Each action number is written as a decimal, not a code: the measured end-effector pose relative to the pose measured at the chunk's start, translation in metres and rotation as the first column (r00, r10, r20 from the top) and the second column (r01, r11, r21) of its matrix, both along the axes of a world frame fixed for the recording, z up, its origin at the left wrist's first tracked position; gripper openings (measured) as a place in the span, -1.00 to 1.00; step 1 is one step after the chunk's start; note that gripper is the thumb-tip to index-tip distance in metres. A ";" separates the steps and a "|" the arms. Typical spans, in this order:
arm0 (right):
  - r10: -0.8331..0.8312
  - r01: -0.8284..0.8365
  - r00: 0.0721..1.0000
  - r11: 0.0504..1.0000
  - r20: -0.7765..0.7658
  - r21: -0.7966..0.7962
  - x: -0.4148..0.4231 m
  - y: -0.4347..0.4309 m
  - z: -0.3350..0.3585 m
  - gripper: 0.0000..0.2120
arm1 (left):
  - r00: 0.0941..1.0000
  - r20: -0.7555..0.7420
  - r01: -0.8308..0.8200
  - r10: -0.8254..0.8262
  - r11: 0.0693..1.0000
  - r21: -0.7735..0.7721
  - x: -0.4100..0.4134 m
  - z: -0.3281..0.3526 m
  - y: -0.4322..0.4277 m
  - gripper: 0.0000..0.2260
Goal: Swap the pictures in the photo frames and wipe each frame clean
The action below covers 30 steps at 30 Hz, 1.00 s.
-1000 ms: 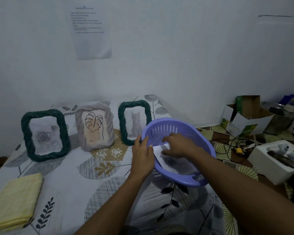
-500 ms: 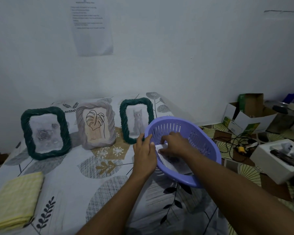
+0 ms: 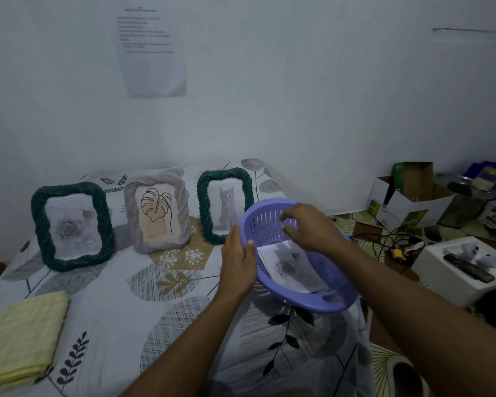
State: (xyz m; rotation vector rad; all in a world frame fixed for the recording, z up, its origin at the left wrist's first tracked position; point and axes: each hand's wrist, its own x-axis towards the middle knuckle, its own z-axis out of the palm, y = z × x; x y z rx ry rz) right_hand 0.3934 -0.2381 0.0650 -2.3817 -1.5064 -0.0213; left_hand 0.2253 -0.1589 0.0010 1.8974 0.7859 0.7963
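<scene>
Three photo frames stand against the wall: a dark green frame (image 3: 70, 226) with a grey rose picture, a grey frame (image 3: 157, 212) with a leaf drawing, and a dark green frame (image 3: 225, 205) with a kitten photo. A purple basket (image 3: 312, 299) is tilted on the bed, and my left hand (image 3: 238, 260) grips its left rim. A loose grey print (image 3: 291, 265) lies inside it. My right hand (image 3: 309, 227) hovers above the print with fingers loosely spread, holding nothing. A folded yellow cloth (image 3: 20, 338) lies at the near left.
A leaf-patterned bedsheet (image 3: 143, 310) covers the bed. A printed sheet (image 3: 152, 50) hangs on the wall. On the floor to the right are open cardboard boxes (image 3: 413, 202), tangled cables (image 3: 390, 245) and a white box (image 3: 458, 267) with small items on it.
My right hand has lifted off the print in the basket and now hovers above it. My left hand has kept its grip on the rim.
</scene>
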 end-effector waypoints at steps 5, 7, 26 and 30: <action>-0.185 0.190 0.975 0.981 0.123 -0.034 0.014 -0.048 -0.005 -0.57 | 1.000 0.002 -0.019 0.019 0.993 -0.118 0.005 -0.001 -0.008 -0.55; -0.187 0.190 0.981 0.979 0.043 -0.071 0.016 -0.056 -0.012 -0.56 | 1.000 0.012 -0.017 0.018 0.994 -0.106 0.005 0.001 -0.011 -0.56; 0.021 -0.026 0.999 0.993 0.050 0.114 -0.072 -0.029 0.012 -0.60 | 0.930 -0.366 0.189 -0.008 0.867 0.461 -0.092 0.026 0.049 -0.48; 0.214 -0.218 0.976 0.950 0.043 0.222 -0.147 -0.002 0.004 -0.60 | 0.856 -0.497 0.183 0.144 0.815 0.550 -0.157 0.003 0.069 -0.37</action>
